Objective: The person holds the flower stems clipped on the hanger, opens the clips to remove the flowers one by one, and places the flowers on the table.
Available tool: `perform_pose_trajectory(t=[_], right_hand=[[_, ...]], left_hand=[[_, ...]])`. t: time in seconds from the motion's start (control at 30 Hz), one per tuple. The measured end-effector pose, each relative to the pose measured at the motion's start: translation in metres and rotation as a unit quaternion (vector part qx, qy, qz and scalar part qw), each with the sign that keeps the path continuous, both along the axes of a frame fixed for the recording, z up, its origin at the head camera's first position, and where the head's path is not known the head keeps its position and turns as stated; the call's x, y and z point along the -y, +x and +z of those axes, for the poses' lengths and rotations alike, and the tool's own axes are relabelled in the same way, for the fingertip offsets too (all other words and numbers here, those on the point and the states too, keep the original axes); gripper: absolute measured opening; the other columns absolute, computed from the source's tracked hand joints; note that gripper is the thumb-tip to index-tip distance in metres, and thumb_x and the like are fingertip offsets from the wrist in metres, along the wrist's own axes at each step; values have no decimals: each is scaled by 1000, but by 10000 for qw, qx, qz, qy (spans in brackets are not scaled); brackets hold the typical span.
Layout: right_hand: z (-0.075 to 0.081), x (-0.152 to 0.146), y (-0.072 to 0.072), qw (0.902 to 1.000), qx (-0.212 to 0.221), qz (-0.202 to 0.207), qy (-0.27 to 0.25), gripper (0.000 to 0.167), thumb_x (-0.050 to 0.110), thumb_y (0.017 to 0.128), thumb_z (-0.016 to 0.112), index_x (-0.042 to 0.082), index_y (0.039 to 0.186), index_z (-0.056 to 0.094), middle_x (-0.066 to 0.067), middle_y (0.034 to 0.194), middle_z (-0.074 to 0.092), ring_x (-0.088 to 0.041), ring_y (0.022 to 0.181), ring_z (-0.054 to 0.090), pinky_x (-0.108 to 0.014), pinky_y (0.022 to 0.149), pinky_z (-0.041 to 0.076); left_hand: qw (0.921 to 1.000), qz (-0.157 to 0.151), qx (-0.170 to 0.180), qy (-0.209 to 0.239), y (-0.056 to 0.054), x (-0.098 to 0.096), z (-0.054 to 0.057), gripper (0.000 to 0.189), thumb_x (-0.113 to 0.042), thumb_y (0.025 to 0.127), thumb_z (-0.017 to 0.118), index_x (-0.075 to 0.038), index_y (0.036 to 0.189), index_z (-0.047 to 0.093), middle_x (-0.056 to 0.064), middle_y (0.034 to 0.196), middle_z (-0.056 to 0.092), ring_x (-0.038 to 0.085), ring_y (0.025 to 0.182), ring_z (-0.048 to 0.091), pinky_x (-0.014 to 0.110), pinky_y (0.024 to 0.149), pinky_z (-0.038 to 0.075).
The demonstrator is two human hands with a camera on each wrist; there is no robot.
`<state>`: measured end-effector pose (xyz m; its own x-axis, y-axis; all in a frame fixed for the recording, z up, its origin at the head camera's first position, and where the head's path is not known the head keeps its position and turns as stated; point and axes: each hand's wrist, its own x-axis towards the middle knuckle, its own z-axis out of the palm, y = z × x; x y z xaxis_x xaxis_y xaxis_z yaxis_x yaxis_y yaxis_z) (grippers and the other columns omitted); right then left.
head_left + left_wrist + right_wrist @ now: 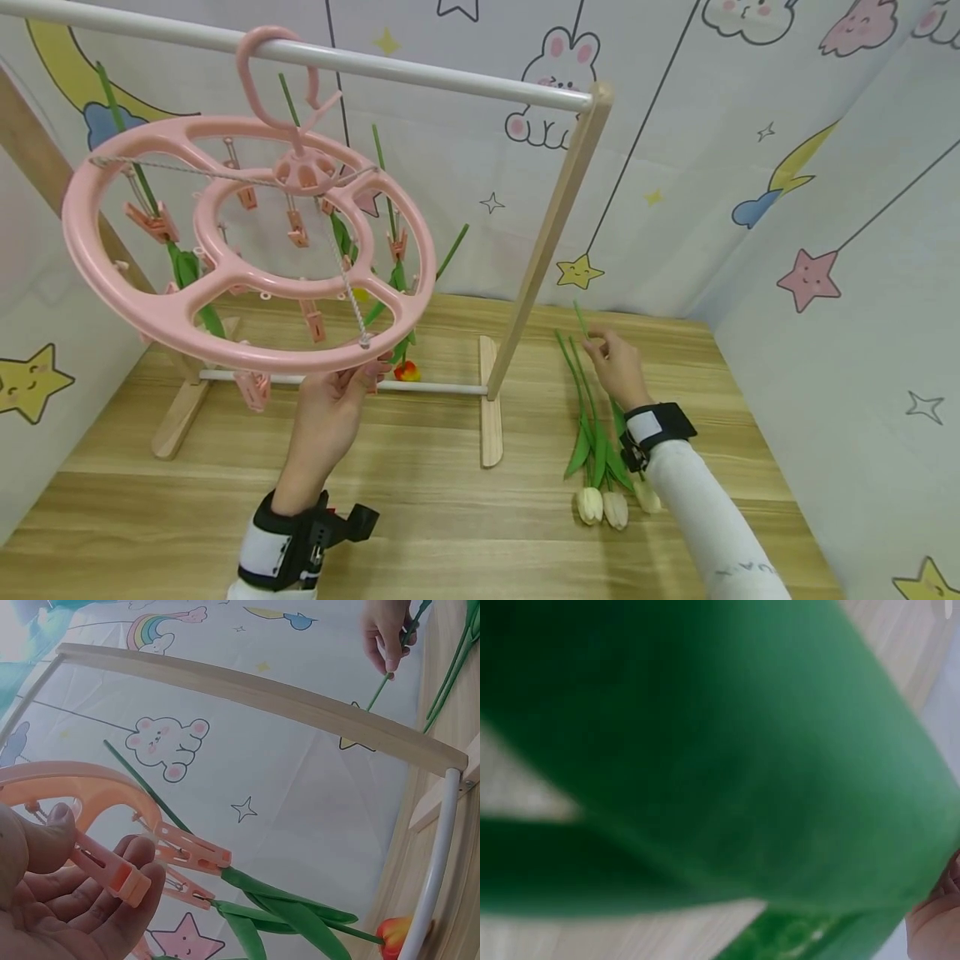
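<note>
My left hand [330,412] is at the front rim of a round pink clip hanger [172,321]. Its thumb and fingers hold a pink clip [112,874] that hangs from the rim, seen close in the left wrist view. At the right, my right hand [618,367] pinches the green stem of a white tulip [647,497] near its cut end. Two more white tulips [590,505] lie beside it on the wooden table [420,517]. A blurred green leaf [780,765] fills most of the right wrist view.
The hanger hooks over a white rod [450,79] on a wooden-legged rack [551,233]. Several tulips hang head down from other clips, among them a red-orange tulip [407,372]. A lower white bar [442,387] crosses near the table. Patterned walls [847,350] stand behind and beside.
</note>
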<state>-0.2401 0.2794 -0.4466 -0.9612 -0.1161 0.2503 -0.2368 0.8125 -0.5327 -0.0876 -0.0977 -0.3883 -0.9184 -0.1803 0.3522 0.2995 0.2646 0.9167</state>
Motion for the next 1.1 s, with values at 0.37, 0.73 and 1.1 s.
perform_pose_trajectory(t=[0.37,0.73,1.1], right_hand=[[-17,2,0,9984,551,-161,-11,33,15,98,60,-6,124,60,-21,82,68,-27,69,61,-30,59,44],[-14,-6,-3,9846,1687,424,165,39,5,95,50,-11,131,53,-28,103,67,-27,81,63,-27,61,46],[0,-4,-3,9723,2175,838,180,42,-1,95,48,-12,136,49,-33,113,64,-26,81,62,-27,63,44]], left_hand=[[10000,3,85,-7,1,-1,0,25,-12,101,55,0,119,66,20,104,72,-1,88,64,12,75,51],[9998,40,173,22,2,-1,0,24,-12,101,55,1,118,66,19,102,73,0,85,62,12,74,50],[9998,50,143,109,1,-1,-2,26,-13,101,55,0,120,67,21,105,72,0,91,65,12,77,51]])
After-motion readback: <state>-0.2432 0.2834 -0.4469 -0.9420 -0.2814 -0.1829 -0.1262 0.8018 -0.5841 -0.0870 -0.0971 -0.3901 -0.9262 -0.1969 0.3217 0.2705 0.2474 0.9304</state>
